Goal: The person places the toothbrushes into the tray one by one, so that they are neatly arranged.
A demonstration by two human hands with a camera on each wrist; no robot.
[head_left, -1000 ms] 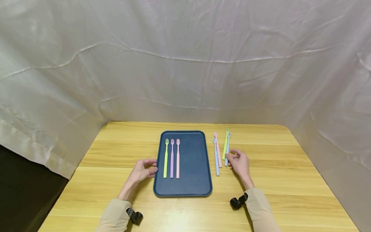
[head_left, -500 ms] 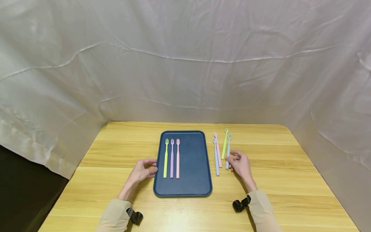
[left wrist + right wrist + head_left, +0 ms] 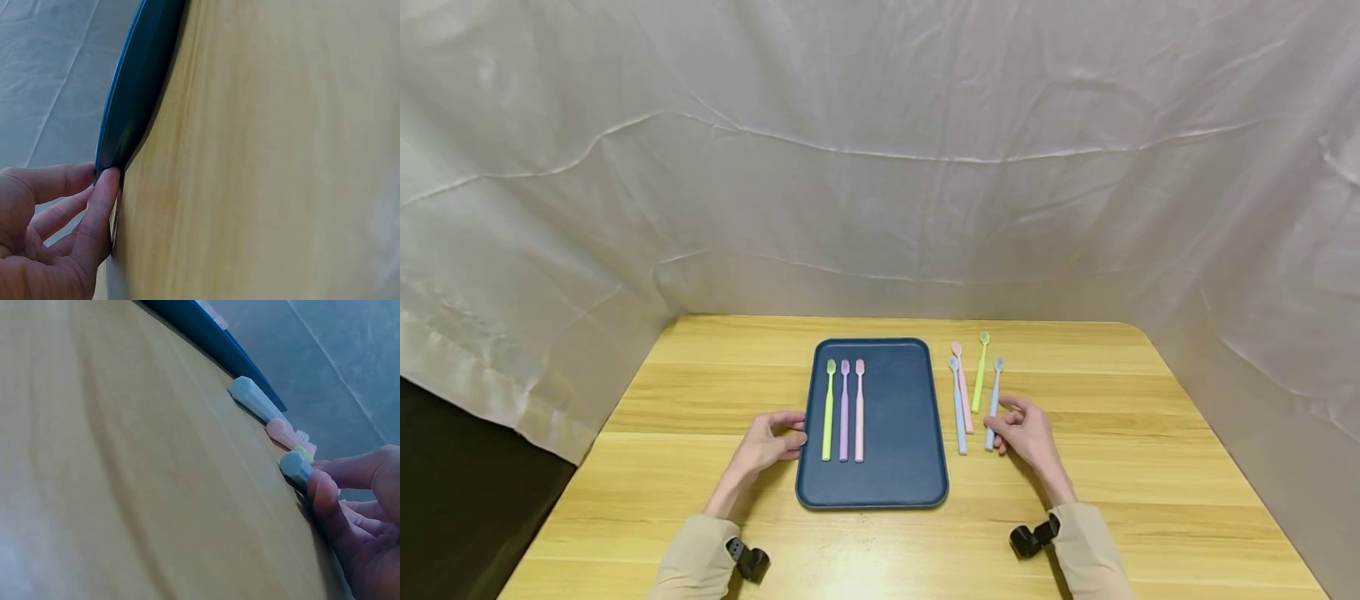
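Held blue toothbrush [image 3: 995,402]: R of tray [image 3: 895,485], out past tray's R edge on the worktop [image 3: 1150,467], head twd far edge, slight tilt R. R hand [image 3: 1028,431] has it pinched btwn thumb + index nr the handle's near end; handle end is low over the wood in R wrist view, can't tell if lifted. Next L, w/ a gap: loose green toothbrush [image 3: 981,375], closest of the group to worktop's far edge. Then loose pink toothbrush [image 3: 965,400] & 2nd blue toothbrush [image 3: 958,410], close together, can't tell if touching; 2nd blue is nr tray's R edge.

Tray: dark blue, rounded corners, approx mid-worktop. L hand [image 3: 764,443] at its L edge, thumb + fingertips touching rim, fingers relaxed, slightly bent. In tray's L half, 3 in a row, heads twd far edge, gaps btwn: green tray toothbrush [image 3: 828,414] nearest L edge, purple tray toothbrush [image 3: 844,414] mid, pink tray toothbrush [image 3: 860,414] on R.

Beige sleeves [image 3: 694,554], black wrist cam [image 3: 749,562] on each. Pale curtain [image 3: 880,208] behind worktop's far edge + along sides.
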